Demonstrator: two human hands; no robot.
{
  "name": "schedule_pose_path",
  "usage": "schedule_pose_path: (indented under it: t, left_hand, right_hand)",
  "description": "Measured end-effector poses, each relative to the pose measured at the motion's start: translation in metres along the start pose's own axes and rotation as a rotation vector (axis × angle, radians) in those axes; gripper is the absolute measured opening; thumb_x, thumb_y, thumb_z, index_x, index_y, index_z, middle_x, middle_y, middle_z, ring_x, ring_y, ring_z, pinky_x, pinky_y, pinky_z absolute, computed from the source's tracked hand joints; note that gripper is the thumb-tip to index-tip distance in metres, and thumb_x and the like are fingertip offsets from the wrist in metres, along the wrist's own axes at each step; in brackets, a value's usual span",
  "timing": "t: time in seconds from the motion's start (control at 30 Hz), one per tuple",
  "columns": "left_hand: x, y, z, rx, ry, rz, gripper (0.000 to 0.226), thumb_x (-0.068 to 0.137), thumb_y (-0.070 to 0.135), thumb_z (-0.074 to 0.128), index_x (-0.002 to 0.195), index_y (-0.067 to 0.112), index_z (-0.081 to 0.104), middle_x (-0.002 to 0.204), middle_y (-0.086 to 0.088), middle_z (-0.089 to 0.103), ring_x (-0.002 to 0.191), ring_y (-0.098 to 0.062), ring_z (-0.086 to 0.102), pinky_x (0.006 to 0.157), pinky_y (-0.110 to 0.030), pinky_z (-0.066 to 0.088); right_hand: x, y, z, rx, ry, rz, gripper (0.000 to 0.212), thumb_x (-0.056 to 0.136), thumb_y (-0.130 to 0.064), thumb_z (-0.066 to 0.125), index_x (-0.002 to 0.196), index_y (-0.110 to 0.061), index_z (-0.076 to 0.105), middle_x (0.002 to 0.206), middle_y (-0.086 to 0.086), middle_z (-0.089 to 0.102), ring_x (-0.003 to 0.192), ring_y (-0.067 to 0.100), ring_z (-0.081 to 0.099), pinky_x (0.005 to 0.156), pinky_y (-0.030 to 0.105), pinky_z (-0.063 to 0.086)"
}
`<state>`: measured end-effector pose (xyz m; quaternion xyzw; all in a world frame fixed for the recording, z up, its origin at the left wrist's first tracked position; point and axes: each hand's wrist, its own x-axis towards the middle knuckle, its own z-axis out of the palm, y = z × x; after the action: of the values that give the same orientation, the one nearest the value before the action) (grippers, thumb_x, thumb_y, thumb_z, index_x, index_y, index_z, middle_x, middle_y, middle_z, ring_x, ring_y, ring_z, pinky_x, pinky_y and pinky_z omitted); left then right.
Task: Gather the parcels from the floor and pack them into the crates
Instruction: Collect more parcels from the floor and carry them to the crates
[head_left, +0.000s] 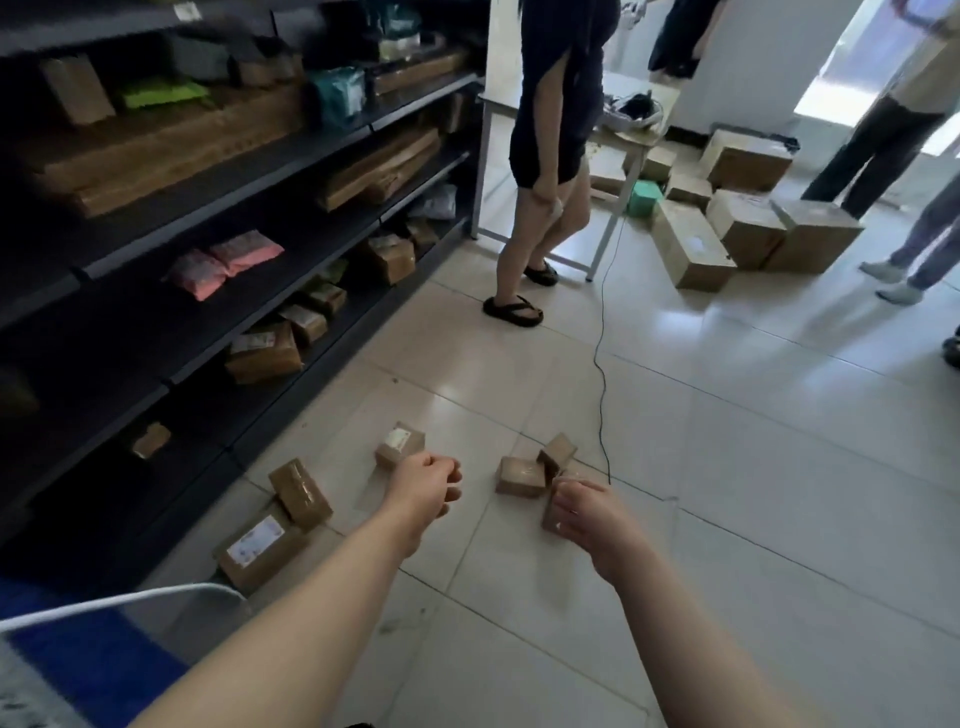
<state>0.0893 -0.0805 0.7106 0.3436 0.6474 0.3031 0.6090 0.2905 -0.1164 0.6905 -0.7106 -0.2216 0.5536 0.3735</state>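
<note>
On the floor (727, 467), white-labelled parcels (260, 545)

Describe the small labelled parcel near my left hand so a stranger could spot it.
From the dark shelving on the left, look down to the tiled floor. Just beyond the left hand sits a small brown parcel. It stands alone with a white label on top; the other labelled parcel is larger and has a plain box resting against it.

Only bare arms on show here: the left forearm (311, 597) and right forearm (691, 639) are uncovered from the near edge right out to the wrists. The left hand (426, 483) and right hand (582, 512) are bare too.
</note>
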Motion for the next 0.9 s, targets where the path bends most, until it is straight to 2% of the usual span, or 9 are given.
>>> schedule_pose_path:
  t: [0.07, 0.13, 0.23, 0.37, 0.53, 0.67, 0.73, 0.8, 0.9]
  left_hand:
    - [0.026, 0.003, 0.021, 0.013, -0.022, -0.023, 0.015, 0.099, 0.015, 0.047, 0.099, 0.007, 0.06, 0.091, -0.006, 0.06, 0.072, -0.017, 0.057, 0.067, -0.028, 0.045]
    - [0.057, 0.004, 0.041, 0.023, -0.041, -0.048, 0.015, 0.099, 0.016, 0.047, 0.093, 0.009, 0.06, 0.09, -0.005, 0.061, 0.072, -0.017, 0.058, 0.067, -0.029, 0.046]
    - [0.105, 0.006, 0.066, 0.029, -0.069, -0.084, 0.017, 0.098, 0.017, 0.048, 0.086, 0.013, 0.06, 0.09, -0.005, 0.062, 0.073, -0.019, 0.059, 0.068, -0.03, 0.047]
    - [0.194, 0.02, 0.106, 0.024, -0.107, -0.157, 0.021, 0.098, 0.012, 0.045, 0.079, 0.012, 0.056, 0.078, -0.006, 0.055, 0.065, -0.018, 0.052, 0.06, -0.027, 0.041]
    - [0.312, 0.019, 0.145, 0.049, -0.09, -0.281, 0.017, 0.099, 0.012, 0.044, 0.084, 0.011, 0.053, 0.077, -0.007, 0.054, 0.067, -0.019, 0.052, 0.061, -0.029, 0.042]
    - [0.403, -0.014, 0.17, 0.106, -0.054, -0.378, 0.019, 0.097, 0.011, 0.043, 0.081, 0.012, 0.053, 0.078, -0.006, 0.053, 0.065, -0.017, 0.051, 0.061, -0.028, 0.041]
    - [0.445, -0.04, 0.183, 0.126, -0.044, -0.421, 0.019, 0.097, 0.012, 0.043, 0.081, 0.012, 0.053, 0.077, -0.005, 0.053, 0.064, -0.017, 0.049, 0.061, -0.028, 0.04]
    - [0.482, -0.069, 0.194, 0.135, -0.044, -0.459, 0.019, 0.097, 0.012, 0.043, 0.081, 0.013, 0.052, 0.077, -0.005, 0.051, 0.064, -0.016, 0.048, 0.06, -0.028, 0.038]
    - [0.535, -0.117, 0.211, 0.142, -0.046, -0.501, 0.018, 0.099, 0.013, 0.043, 0.083, 0.014, 0.051, 0.075, -0.004, 0.049, 0.061, -0.015, 0.045, 0.058, -0.026, 0.036]
  right_hand:
    - [0.023, -0.004, -0.016, 0.008, 0.026, 0.019, 0.018, 0.092, -0.004, 0.051, 0.089, -0.015, 0.064, 0.063, -0.002, 0.052, 0.056, 0.011, 0.047, 0.061, 0.025, 0.037]
    - [0.05, -0.008, -0.029, 0.016, 0.062, 0.029, 0.02, 0.091, -0.001, 0.049, 0.087, -0.014, 0.064, 0.056, -0.005, 0.05, 0.052, 0.01, 0.044, 0.055, 0.023, 0.034]
    - [0.089, -0.016, -0.039, 0.041, 0.115, 0.046, 0.021, 0.092, 0.001, 0.048, 0.089, -0.011, 0.066, 0.066, 0.003, 0.055, 0.063, 0.016, 0.051, 0.061, 0.027, 0.038]
    - [0.175, -0.027, -0.048, 0.068, 0.16, 0.099, 0.022, 0.095, -0.002, 0.046, 0.1, -0.009, 0.065, 0.076, 0.007, 0.051, 0.069, 0.016, 0.046, 0.059, 0.025, 0.034]
    - [0.287, -0.024, -0.056, 0.088, 0.215, 0.209, 0.02, 0.095, -0.005, 0.049, 0.104, -0.011, 0.067, 0.087, 0.008, 0.057, 0.084, 0.018, 0.052, 0.067, 0.027, 0.04]
    - [0.378, 0.007, -0.057, 0.091, 0.248, 0.26, 0.018, 0.098, -0.008, 0.052, 0.11, -0.011, 0.066, 0.097, 0.008, 0.065, 0.093, 0.021, 0.058, 0.077, 0.03, 0.045]
    - [0.423, 0.031, -0.055, 0.081, 0.259, 0.282, 0.019, 0.098, -0.01, 0.054, 0.112, -0.011, 0.066, 0.094, 0.007, 0.064, 0.091, 0.02, 0.058, 0.08, 0.031, 0.045]
    - [0.467, 0.057, -0.052, 0.071, 0.257, 0.298, 0.02, 0.097, -0.009, 0.055, 0.113, -0.01, 0.067, 0.088, 0.006, 0.062, 0.084, 0.019, 0.055, 0.074, 0.029, 0.043]
    - [0.534, 0.098, -0.045, 0.022, 0.246, 0.315, 0.022, 0.096, -0.011, 0.056, 0.114, -0.01, 0.068, 0.092, 0.005, 0.063, 0.085, 0.018, 0.056, 0.066, 0.025, 0.042]
